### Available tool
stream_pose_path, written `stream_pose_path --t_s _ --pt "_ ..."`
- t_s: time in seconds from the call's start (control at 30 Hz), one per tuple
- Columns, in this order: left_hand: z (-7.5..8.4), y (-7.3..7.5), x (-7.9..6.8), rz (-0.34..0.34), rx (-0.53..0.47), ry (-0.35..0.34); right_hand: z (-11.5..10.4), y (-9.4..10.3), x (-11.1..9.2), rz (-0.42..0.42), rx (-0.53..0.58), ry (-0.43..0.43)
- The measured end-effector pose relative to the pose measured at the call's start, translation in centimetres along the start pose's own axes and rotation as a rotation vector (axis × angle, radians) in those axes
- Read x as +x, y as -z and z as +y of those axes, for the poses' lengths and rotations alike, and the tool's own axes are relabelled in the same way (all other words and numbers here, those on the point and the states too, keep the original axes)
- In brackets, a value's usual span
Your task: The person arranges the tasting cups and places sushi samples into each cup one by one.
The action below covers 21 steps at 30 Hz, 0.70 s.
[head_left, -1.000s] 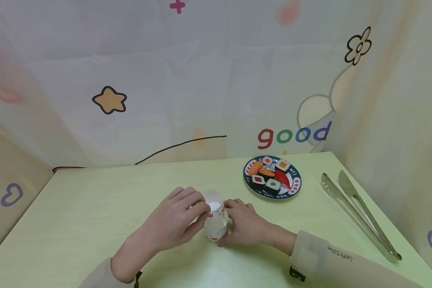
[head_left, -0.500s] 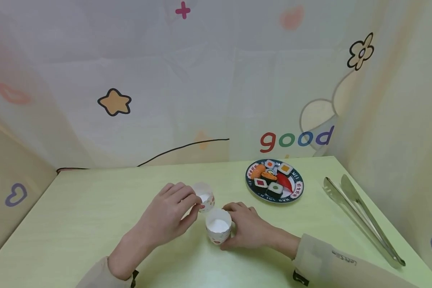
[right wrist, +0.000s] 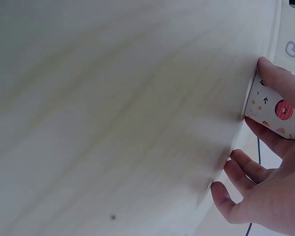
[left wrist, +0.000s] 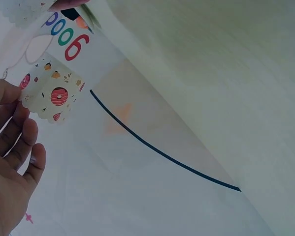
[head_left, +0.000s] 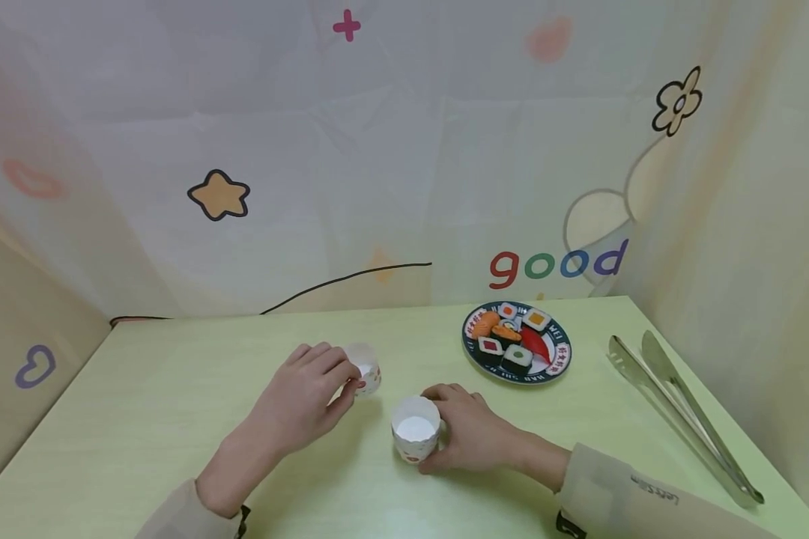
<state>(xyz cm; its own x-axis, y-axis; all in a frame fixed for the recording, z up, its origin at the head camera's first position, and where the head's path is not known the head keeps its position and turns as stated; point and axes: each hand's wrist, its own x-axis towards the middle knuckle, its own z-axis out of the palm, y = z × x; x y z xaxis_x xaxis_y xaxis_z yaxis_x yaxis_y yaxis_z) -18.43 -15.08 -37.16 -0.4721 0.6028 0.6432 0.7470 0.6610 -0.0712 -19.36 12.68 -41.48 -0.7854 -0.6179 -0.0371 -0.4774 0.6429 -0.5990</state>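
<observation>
My left hand (head_left: 301, 398) pinches a paper baking cup (head_left: 371, 380) by its rim between thumb and fingertips. In the left wrist view this cup (left wrist: 54, 92) shows a donut print and a scalloped edge, and it hangs above the table. My right hand (head_left: 473, 433) holds a second paper baking cup (head_left: 416, 430) from its right side, thumb in front and fingers behind. That cup stands upright, its white inside visible from above. In the right wrist view its printed wall (right wrist: 269, 109) sits between thumb and index finger, at the tabletop.
A round plate (head_left: 517, 378) bearing several sushi pieces stands at the back right of the pale green table (head_left: 141, 419). Metal tongs (head_left: 684, 419) lie along the right edge. Printed cloth (head_left: 276, 187) walls the table at the back and sides.
The two cups were together, one in the other; they are now apart. My left hand has drawn its cup away to the left, while the right hand keeps the other in place.
</observation>
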Motion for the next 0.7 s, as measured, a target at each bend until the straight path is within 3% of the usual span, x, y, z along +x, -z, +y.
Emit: stream_pose_path --t_s 0.4,0.7 --pt "-1.1 -0.1 -1.3 -0.181 0.070 0.084 0.1 0.0 -0.2 -0.002 0.010 0.003" --pt "-2.3 -0.4 -2.3 -0.238 0.088 0.122 0.1 0.1 -0.3 -0.003 -0.002 0.006"
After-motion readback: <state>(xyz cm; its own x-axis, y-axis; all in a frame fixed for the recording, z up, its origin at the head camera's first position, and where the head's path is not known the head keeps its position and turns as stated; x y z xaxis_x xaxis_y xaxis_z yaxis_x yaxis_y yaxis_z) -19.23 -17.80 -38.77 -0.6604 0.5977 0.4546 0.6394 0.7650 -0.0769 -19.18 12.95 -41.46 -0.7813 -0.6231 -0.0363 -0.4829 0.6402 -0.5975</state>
